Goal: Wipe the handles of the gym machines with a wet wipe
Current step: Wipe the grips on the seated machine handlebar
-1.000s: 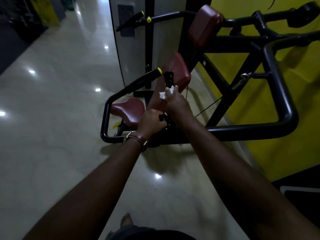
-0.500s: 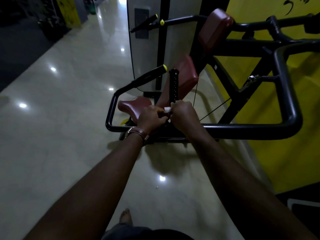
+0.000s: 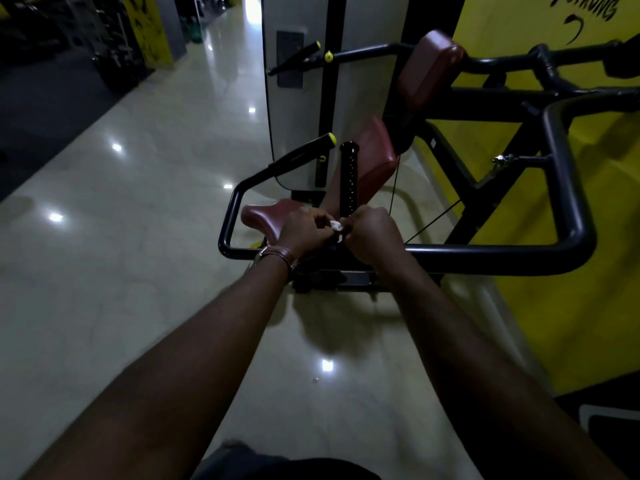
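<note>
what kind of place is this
Most likely a gym: a black-framed weight machine with maroon padded seat and yellow-tipped handles, a glossy tiled floor, and a yellow wall lettered "STRONG".

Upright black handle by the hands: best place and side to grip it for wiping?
Grip the upright black handle on its bare ribbed shaft above both hands, wrapping from the near side. It stands nearly vertical and free all round there; the left hand and right hand crowd its base, pinching the wet wipe between them.

A small white wet wipe (image 3: 335, 225) sits crumpled at the base of the upright black ribbed handle (image 3: 348, 178).
</note>
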The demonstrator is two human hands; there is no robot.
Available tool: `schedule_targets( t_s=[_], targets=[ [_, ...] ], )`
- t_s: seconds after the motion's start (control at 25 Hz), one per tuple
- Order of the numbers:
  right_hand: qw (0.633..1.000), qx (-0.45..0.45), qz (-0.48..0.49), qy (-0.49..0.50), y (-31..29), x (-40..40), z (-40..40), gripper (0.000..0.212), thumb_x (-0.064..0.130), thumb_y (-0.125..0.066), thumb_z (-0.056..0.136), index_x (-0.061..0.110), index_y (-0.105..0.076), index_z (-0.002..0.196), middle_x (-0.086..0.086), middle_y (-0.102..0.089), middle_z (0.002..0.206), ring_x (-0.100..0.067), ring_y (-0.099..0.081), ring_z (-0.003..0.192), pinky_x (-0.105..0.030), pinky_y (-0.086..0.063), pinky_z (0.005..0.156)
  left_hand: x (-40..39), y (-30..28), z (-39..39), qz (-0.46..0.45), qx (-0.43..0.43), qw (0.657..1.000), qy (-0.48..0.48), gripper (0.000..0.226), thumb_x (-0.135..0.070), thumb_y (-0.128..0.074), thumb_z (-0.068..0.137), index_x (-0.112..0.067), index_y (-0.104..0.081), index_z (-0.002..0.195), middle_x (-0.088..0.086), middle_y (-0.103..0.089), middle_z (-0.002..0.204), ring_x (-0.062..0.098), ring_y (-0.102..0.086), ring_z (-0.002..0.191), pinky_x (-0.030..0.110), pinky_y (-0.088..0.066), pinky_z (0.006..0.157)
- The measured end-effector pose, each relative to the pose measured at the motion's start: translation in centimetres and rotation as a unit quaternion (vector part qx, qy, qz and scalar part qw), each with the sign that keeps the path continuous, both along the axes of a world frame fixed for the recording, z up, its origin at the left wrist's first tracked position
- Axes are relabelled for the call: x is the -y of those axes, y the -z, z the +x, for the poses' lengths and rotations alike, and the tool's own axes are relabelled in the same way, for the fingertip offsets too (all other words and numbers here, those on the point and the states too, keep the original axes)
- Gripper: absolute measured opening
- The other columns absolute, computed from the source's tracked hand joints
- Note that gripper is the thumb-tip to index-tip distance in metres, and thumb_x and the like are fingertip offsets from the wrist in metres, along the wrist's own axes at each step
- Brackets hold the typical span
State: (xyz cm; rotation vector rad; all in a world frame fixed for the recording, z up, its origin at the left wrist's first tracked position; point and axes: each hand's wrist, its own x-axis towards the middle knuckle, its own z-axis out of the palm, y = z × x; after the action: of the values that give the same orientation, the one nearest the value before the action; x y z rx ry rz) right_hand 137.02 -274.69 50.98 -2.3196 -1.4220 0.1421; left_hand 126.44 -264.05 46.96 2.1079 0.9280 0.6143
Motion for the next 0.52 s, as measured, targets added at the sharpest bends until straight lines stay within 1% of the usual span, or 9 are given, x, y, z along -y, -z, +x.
schedule_targets(
  t_s=[0.08,0.12,0.16,0.24,0.28,0.32,0.4,0.44,0.52],
  targets=[
    [0.998,-0.063,0.027,0.002,-2.0,0.1,0.5,0.013,0.023,-0.065,0.089,0.02,-0.078,0.092,-0.003,-0.071,0.076,-0.014,-0.064,0.062,-0.025,-0.05,0.054,-0.3,0.0,-0.3,-0.126,0.082,0.989,-0.008,0.007,-0.013,-0.073,0.084,-0.012,-0.072,0.09,0.009,-0.074,0.088,0.021,-0.07,0.08,0.037,-0.058,0.077],
    [0.986,-0.138,0.09,0.02,-2.8,0.0,0.7,0.013,0.024,-0.065,0.091,0.021,-0.077,0.091,-0.004,-0.072,0.076,-0.015,-0.066,0.062,-0.025,-0.051,0.053,-0.5,-0.1,-0.6,-0.2,0.132,0.971,-0.017,0.003,-0.009,-0.07,0.086,-0.008,-0.07,0.089,0.014,-0.074,0.086,0.023,-0.07,0.076,0.039,-0.059,0.075],
    [0.95,-0.263,0.163,0.038,-3.5,-0.6,0.5,0.012,0.024,-0.065,0.092,0.02,-0.076,0.095,-0.005,-0.073,0.08,-0.017,-0.069,0.066,-0.028,-0.055,0.056,-0.7,-0.4,-0.9,-0.262,0.179,0.948,-0.028,0.004,-0.009,-0.067,0.089,-0.006,-0.069,0.089,0.017,-0.073,0.085,0.023,-0.068,0.071,0.037,-0.058,0.069],
    [0.807,-0.537,0.24,0.044,-4.3,-2.8,-0.4,0.02,0.02,-0.064,0.092,0.008,-0.071,0.106,-0.012,-0.074,0.09,-0.024,-0.07,0.073,-0.031,-0.055,0.06,-1.6,-1.5,-1.4,-0.335,0.257,0.905,-0.05,0.015,-0.013,-0.061,0.094,-0.003,-0.067,0.086,0.016,-0.072,0.078,0.018,-0.065,0.06,0.028,-0.053,0.057],
    [0.748,-0.619,0.236,0.037,-4.3,-4.2,-1.2,0.026,0.016,-0.062,0.092,0.0,-0.067,0.111,-0.015,-0.072,0.093,-0.025,-0.068,0.072,-0.029,-0.053,0.058,-2.4,-2.4,-1.8,-0.357,0.29,0.886,-0.06,0.019,-0.016,-0.059,0.096,-0.002,-0.066,0.085,0.013,-0.071,0.072,0.016,-0.064,0.056,0.024,-0.052,0.053],
    [0.716,-0.659,0.226,0.041,-4.2,-5.7,-1.9,0.028,0.011,-0.06,0.092,-0.006,-0.064,0.114,-0.016,-0.069,0.092,-0.023,-0.066,0.07,-0.026,-0.052,0.055,-3.2,-3.4,-2.4,-0.374,0.315,0.87,-0.07,0.023,-0.018,-0.057,0.097,-0.001,-0.066,0.085,0.01,-0.07,0.068,0.015,-0.063,0.053,0.022,-0.052,0.05],
    [0.689,-0.687,0.223,0.062,-4.3,-9.6,-3.9,0.027,0.002,-0.056,0.091,-0.01,-0.062,0.114,-0.016,-0.066,0.086,-0.02,-0.064,0.064,-0.023,-0.051,0.049,-5.9,-5.4,-4.0,-0.391,0.341,0.851,-0.077,0.03,-0.026,-0.057,0.097,0.0,-0.067,0.088,0.012,-0.069,0.071,0.018,-0.065,0.055,0.025,-0.056,0.054],
    [0.685,-0.688,0.229,0.071,-4.4,-11.6,-4.9,0.023,0.0,-0.055,0.09,-0.01,-0.063,0.109,-0.016,-0.066,0.082,-0.02,-0.063,0.062,-0.022,-0.052,0.047,-7.3,-6.2,-5.0,-0.387,0.342,0.853,-0.074,0.032,-0.029,-0.058,0.096,0.001,-0.067,0.091,0.015,-0.069,0.076,0.02,-0.065,0.057,0.027,-0.056,0.057],
    [0.698,-0.67,0.241,0.079,-4.5,-15.8,-6.9,0.013,-0.001,-0.056,0.089,-0.005,-0.067,0.095,-0.015,-0.068,0.077,-0.023,-0.064,0.065,-0.024,-0.054,0.051,-10.4,-7.0,-7.3,-0.376,0.342,0.859,-0.057,0.034,-0.029,-0.062,0.094,0.004,-0.068,0.099,0.018,-0.07,0.083,0.02,-0.066,0.058,0.026,-0.056,0.056]
  ],
)
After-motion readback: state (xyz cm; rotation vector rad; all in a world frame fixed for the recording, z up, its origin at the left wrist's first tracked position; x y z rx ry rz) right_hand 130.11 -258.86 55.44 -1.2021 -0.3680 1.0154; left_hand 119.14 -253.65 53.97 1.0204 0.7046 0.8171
